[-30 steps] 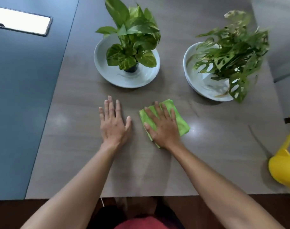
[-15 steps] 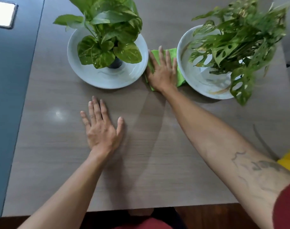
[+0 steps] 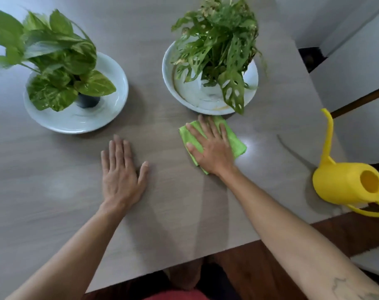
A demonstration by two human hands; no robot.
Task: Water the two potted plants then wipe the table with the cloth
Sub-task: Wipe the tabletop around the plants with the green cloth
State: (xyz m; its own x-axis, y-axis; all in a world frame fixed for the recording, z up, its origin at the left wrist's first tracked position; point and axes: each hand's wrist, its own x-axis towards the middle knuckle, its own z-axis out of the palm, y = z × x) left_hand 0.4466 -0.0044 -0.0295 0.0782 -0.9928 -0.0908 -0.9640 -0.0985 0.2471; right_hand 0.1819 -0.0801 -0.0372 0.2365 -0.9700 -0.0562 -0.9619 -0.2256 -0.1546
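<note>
The green cloth [image 3: 212, 142] lies flat on the table [image 3: 184, 213], just near the right plant's dish [image 3: 169, 83]. The right hand [image 3: 210, 148] presses it, fingers spread. The left hand [image 3: 121, 176] rests flat and spread. Wiping is under way; next, slide the cloth over the unwiped parts.

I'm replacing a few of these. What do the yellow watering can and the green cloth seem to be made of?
Watering can: apparently moulded plastic, a smooth, evenly yellow, satin surface with one-piece spout and handle. Cloth: soft fabric, possibly microfibre, matte, folded and flattened under the right hand.
</note>
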